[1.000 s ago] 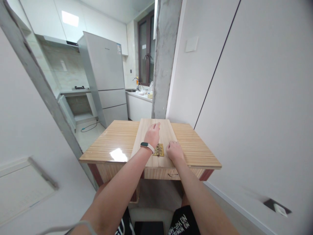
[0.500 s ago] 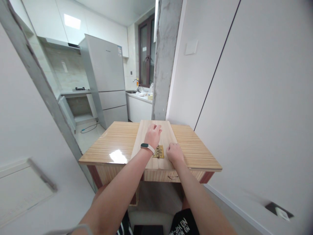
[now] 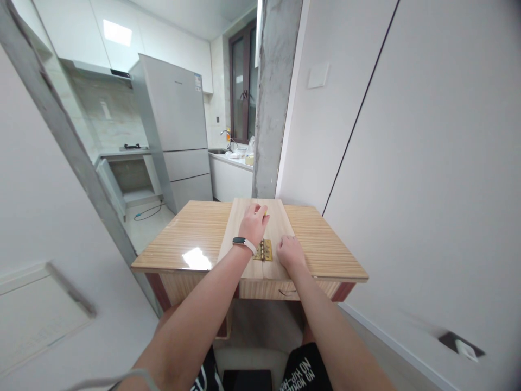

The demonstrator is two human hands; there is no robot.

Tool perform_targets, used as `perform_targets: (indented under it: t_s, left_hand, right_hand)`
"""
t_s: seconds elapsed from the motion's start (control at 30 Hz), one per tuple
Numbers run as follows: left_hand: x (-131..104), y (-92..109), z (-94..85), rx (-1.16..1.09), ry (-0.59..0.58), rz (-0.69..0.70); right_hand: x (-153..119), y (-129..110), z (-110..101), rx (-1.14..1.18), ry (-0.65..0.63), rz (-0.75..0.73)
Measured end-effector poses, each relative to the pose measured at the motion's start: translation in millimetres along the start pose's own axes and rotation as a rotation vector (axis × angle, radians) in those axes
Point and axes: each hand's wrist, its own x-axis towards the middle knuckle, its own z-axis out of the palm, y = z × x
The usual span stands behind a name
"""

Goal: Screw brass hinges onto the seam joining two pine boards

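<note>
Two pale wooden boards (image 3: pixel 279 217) lie side by side across the table, meeting along a seam. Near their front end, a brass hinge (image 3: pixel 266 251) lies open over that seam, partly covered by my left wrist. My left hand (image 3: pixel 253 221), with a band on its wrist, is closed above the far part of the boards. A small brass-coloured piece (image 3: pixel 265 213) shows at its fingertips, mostly hidden. My right hand (image 3: pixel 290 251) rests on the right board beside the hinge, its fingers curled in; whether anything is under them is hidden.
The wood-grain table (image 3: pixel 195 231) has a drawer front (image 3: pixel 268 290) facing me. A white wall (image 3: pixel 407 163) stands close on the right, with a grey pillar (image 3: pixel 272 108) behind the table. Farther back are a fridge (image 3: pixel 175 108) and a sink counter (image 3: pixel 232 176).
A bit of brass-coloured metal now shows at my left fingertips, where it was hidden before. My left hand has turned slightly; my right hand stays on the board. The view has shifted a little.
</note>
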Motion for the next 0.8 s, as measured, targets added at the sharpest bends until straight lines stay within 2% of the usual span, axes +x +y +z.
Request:
perform_targets:
  t_s: [0.4, 0.6, 0.8]
  left_hand:
    - [-0.5, 0.3, 2.2, 0.013, -0.025, -0.056]
    - [-1.3, -5.7, 7.8, -0.029, -0.023, -0.021]
    - [-1.9, -2.8, 4.9, -0.015, -0.032, 0.024]
  right_hand:
    - [0.4, 1.9, 3.1, 0.015, -0.025, 0.005]
    - [0.3, 2.8, 3.1, 0.018, -0.024, 0.016]
    - [1.1, 3.1, 2.1, 0.012, -0.022, 0.018]
